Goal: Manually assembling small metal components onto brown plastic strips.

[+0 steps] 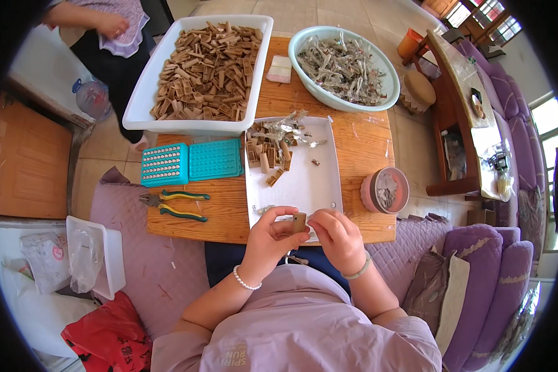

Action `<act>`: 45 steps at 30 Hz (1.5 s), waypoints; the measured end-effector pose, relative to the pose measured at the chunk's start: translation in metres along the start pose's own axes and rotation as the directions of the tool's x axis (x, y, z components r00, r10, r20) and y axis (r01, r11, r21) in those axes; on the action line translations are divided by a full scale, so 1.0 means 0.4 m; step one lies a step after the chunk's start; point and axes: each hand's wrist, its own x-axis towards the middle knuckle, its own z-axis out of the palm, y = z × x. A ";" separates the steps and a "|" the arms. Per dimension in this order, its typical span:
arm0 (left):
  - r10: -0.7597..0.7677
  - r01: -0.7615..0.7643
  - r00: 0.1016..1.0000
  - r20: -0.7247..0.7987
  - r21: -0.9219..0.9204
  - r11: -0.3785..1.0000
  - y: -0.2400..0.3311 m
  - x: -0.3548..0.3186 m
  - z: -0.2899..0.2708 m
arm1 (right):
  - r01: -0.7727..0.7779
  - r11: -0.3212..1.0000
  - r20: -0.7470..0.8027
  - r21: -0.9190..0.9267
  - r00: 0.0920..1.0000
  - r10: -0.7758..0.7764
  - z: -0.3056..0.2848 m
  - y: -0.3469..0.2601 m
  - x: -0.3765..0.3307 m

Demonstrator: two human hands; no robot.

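Note:
Over the front edge of a white tray (304, 177), my left hand (273, 239) holds a small brown plastic casing (299, 221) between thumb and fingers. Close beside it on the right, my right hand (340, 239) is closed in a pinch near the casing; what its fingertips hold is too small to make out. Several brown casings (265, 162) and crumpled clear plastic packets (285, 129) lie in the tray's far left part. A tiny metal-looking part (316, 162) rests alone toward the tray's right side.
Behind the tray stand a large white bin (263, 68) heaped with brown casings and a pale blue basin (387, 74) of wrapped small parts. Left are a teal case (164, 164) holding silver pieces and pliers (175, 204). A pink bowl (403, 192) sits right. Another person (115, 56) stands far left.

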 end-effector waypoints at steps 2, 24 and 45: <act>0.016 -0.015 1.000 -0.024 0.028 0.999 0.002 -0.003 0.008 | 0.052 0.998 0.064 -0.039 0.997 -0.050 -0.003 0.000 0.001; 0.074 -0.066 0.997 0.039 -0.167 0.984 0.003 -0.023 -0.008 | -0.075 0.978 0.030 0.194 0.997 0.070 0.007 -0.024 0.027; 0.116 -0.094 0.993 0.016 -0.493 0.865 0.009 -0.010 0.002 | -0.432 0.341 0.323 0.835 0.886 0.333 0.042 0.029 0.013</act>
